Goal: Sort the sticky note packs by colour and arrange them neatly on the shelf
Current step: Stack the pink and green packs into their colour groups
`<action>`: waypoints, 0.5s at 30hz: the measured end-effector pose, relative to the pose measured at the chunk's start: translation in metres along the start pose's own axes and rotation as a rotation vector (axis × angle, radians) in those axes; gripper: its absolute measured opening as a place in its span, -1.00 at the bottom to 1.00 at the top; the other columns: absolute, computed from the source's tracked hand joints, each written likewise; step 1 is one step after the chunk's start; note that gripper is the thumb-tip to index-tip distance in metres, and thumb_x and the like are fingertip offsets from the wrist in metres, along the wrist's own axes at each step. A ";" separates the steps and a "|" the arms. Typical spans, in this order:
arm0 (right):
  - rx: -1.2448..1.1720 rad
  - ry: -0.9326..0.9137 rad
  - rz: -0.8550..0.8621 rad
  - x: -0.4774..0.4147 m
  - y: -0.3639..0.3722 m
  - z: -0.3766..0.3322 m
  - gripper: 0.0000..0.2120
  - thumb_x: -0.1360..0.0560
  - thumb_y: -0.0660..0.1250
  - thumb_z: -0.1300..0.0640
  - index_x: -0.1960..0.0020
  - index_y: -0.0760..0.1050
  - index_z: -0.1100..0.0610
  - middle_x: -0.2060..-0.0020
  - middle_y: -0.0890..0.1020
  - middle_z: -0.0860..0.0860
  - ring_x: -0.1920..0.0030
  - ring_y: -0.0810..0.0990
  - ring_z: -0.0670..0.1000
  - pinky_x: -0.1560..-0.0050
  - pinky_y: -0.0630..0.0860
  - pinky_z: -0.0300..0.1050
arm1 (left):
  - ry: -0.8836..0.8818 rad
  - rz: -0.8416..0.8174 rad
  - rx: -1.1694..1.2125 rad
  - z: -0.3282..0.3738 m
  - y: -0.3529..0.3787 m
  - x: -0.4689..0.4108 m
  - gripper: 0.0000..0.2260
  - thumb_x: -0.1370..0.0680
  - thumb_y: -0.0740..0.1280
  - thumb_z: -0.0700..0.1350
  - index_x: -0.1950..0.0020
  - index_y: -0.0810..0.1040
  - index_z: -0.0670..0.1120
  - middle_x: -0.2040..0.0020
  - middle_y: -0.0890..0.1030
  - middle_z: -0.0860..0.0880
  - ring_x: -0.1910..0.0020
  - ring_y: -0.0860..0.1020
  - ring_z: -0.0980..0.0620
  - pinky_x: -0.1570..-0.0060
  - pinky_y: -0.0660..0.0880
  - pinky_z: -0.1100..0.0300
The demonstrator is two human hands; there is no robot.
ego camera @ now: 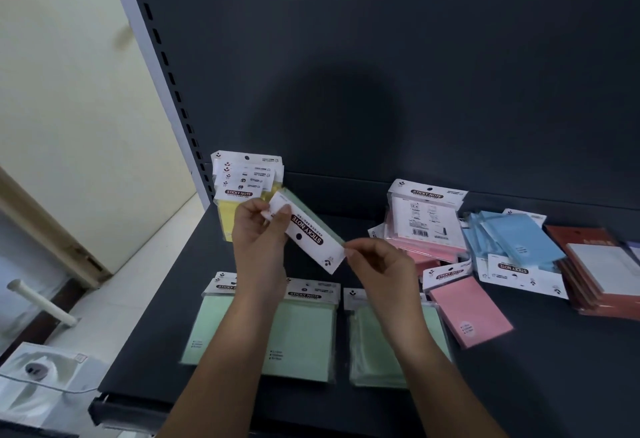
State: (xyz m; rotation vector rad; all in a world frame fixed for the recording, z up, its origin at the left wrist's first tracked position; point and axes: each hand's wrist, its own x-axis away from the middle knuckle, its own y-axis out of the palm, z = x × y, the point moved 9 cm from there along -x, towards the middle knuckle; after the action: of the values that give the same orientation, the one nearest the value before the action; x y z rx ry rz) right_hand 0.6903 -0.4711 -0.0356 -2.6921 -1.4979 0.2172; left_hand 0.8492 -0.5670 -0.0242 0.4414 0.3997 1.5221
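Above the dark shelf (pixel 519 385) I hold one green sticky note pack (pixel 308 230) tilted on edge, its white "STICKY NOTE" header facing me. My left hand (pixel 258 233) pinches its upper left end and my right hand (pixel 375 261) pinches its lower right corner. Below my arms lie green packs (pixel 304 337) flat in a row, one more green stack (pixel 374 347) to their right. Yellow packs (pixel 239 192) stand against the back left. Pink packs (pixel 426 230) and a single pink pack (pixel 467 313) lie right of centre.
Blue packs (pixel 519 243) are heaped to the right, with red-brown notepads (pixel 602 271) stacked at the far right. A slotted upright (pixel 166 67) bounds the shelf on the left. White items (pixel 45 378) sit on the floor at lower left.
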 end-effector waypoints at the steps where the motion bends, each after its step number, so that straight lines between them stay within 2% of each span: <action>1: 0.003 -0.026 0.005 0.002 -0.002 -0.005 -0.78 -0.47 0.35 0.31 0.18 0.58 -0.01 0.20 0.65 0.00 0.23 0.57 -0.22 0.17 0.44 -0.42 | 0.006 -0.047 0.022 0.006 0.006 0.003 -0.76 -0.52 0.24 -0.40 0.15 0.37 -0.05 0.23 0.57 0.03 0.30 0.53 0.14 0.28 0.52 0.30; 3: 0.057 -0.113 0.006 0.004 -0.006 -0.019 -0.80 -0.45 0.38 0.28 0.15 0.55 -0.03 0.15 0.60 -0.01 0.19 0.54 -0.26 0.14 0.41 -0.46 | 0.008 -0.142 0.030 0.017 0.016 0.009 -0.78 -0.51 0.25 -0.39 0.09 0.39 -0.06 0.26 0.62 0.05 0.31 0.55 0.13 0.29 0.54 0.29; 5: 0.183 -0.198 -0.054 0.005 -0.004 -0.034 -0.78 -0.45 0.41 0.16 -0.01 0.48 -0.09 -0.01 0.53 -0.11 0.00 0.47 -0.33 0.00 0.34 -0.53 | 0.000 -0.236 0.022 0.026 0.027 0.017 -0.78 -0.47 0.28 -0.36 0.03 0.41 -0.06 0.27 0.64 0.03 0.31 0.58 0.10 0.29 0.57 0.24; 8: 0.232 -0.216 -0.219 0.010 0.003 -0.046 -0.51 -0.41 0.40 -0.05 -0.28 0.30 -0.20 -0.29 0.35 -0.27 -0.28 0.26 -0.41 -0.22 0.17 -0.58 | -0.060 -0.366 0.012 0.029 0.040 0.030 -0.72 -0.39 0.35 -0.29 -0.04 0.42 -0.08 0.22 0.66 -0.02 0.29 0.62 0.06 0.28 0.59 0.18; 10: 0.212 -0.195 -0.306 0.016 0.004 -0.051 -0.35 -0.35 0.40 -0.08 -0.39 0.24 -0.17 -0.36 0.31 -0.30 -0.35 0.19 -0.40 -0.28 0.17 -0.54 | -0.101 -0.468 -0.042 0.026 0.047 0.038 -0.68 -0.38 0.40 -0.32 -0.06 0.42 -0.10 0.18 0.66 -0.05 0.26 0.63 0.02 0.26 0.59 0.16; 12: 0.141 -0.173 -0.377 0.022 0.004 -0.055 -0.37 -0.35 0.44 0.04 -0.37 0.30 -0.12 -0.22 0.44 -0.36 -0.26 0.34 -0.40 -0.15 0.33 -0.50 | -0.143 -0.554 -0.094 0.020 0.052 0.047 -0.70 -0.38 0.40 -0.31 -0.06 0.44 -0.11 0.16 0.65 -0.07 0.25 0.62 -0.01 0.26 0.59 0.15; 13: 0.081 -0.157 -0.403 0.025 0.004 -0.054 -0.46 -0.36 0.45 0.12 -0.29 0.38 -0.07 -0.10 0.54 -0.35 -0.16 0.45 -0.37 -0.05 0.41 -0.46 | -0.161 -0.574 -0.115 0.017 0.053 0.050 -0.70 -0.38 0.41 -0.31 -0.05 0.45 -0.12 0.16 0.64 -0.08 0.25 0.61 -0.01 0.27 0.58 0.16; 15: -0.015 -0.129 -0.388 0.026 -0.003 -0.048 -0.72 -0.39 0.43 0.26 -0.06 0.51 0.05 0.11 0.65 -0.20 0.05 0.59 -0.23 0.10 0.48 -0.37 | -0.175 -0.578 -0.202 0.011 0.053 0.055 -0.69 -0.36 0.42 -0.27 -0.05 0.46 -0.14 0.19 0.63 -0.07 0.29 0.58 0.00 0.31 0.56 0.18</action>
State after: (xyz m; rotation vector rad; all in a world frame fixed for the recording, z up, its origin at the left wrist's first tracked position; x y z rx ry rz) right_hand 0.7087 -0.4463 0.0092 -2.3705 -2.0228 0.3631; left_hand 0.8104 -0.5122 0.0141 0.2645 0.2062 0.9410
